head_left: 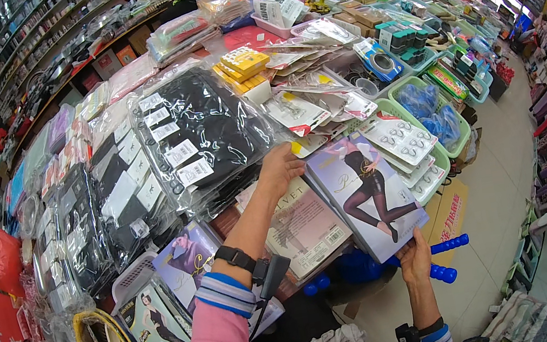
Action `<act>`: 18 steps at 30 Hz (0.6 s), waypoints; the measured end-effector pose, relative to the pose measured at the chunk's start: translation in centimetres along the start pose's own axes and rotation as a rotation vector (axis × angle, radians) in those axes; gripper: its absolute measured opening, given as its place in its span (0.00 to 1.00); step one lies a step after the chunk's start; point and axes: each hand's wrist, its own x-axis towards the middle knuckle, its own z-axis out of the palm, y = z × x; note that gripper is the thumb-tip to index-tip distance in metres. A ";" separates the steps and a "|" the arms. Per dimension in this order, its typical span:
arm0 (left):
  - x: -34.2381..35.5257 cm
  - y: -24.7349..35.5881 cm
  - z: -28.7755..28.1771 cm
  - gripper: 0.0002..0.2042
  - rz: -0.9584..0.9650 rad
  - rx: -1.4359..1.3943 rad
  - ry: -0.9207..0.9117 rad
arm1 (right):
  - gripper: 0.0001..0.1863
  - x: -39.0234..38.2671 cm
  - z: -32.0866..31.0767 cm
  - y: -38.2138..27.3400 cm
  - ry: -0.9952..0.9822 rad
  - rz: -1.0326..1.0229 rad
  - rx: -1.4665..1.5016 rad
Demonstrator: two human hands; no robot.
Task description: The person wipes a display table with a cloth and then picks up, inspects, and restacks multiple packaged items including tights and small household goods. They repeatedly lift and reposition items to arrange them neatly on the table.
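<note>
A lilac packet of tights (367, 199), with a picture of legs in dark tights, lies tilted at the front right of the stall. My right hand (416, 257) grips its near lower corner, thumb on the front and fingers underneath. At the packet's far left corner, my left hand (280, 168) has its fingers curled against the edge; the fingertips are partly hidden. Under my left forearm is a beige packet (308, 230) on a stack of similar ones. Another purple tights packet (187, 256) sits left of my wrist.
Black garments in clear bags (209, 124) cover the stall's left. Yellow boxes (242, 65), carded hooks (401, 140) and a green basket (441, 169) lie beyond the packets. Blue ridged handles (447, 272) stick out below. A tiled floor (498, 185) runs along the right.
</note>
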 end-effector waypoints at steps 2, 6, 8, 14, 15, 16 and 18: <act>0.2 0.0 -0.1 0.21 0.022 -0.051 -0.021 | 0.24 0.0 0.1 -0.1 0.012 -0.012 0.016; 0.0 -0.7 0.8 0.21 0.026 -0.138 -0.054 | 0.25 -0.2 0.3 -0.5 -0.038 -0.023 -0.027; 0.1 -0.7 1.2 0.22 0.005 -0.171 -0.045 | 0.24 -0.2 0.3 -0.6 -0.050 -0.031 -0.012; 1.1 -0.3 1.3 0.24 -0.051 -0.172 0.002 | 0.23 -0.1 -0.2 -0.4 0.055 -0.012 -0.012; 1.2 -0.6 1.4 0.23 -0.063 -0.189 0.020 | 0.23 -0.1 -0.2 -0.4 0.013 -0.041 -0.002; 1.3 -0.8 1.6 0.22 -0.083 -0.210 0.043 | 0.22 0.0 -0.1 -0.4 0.015 -0.057 -0.002; 1.4 -1.0 1.9 0.22 -0.085 -0.234 0.041 | 0.21 0.0 0.0 -0.6 0.008 -0.063 -0.009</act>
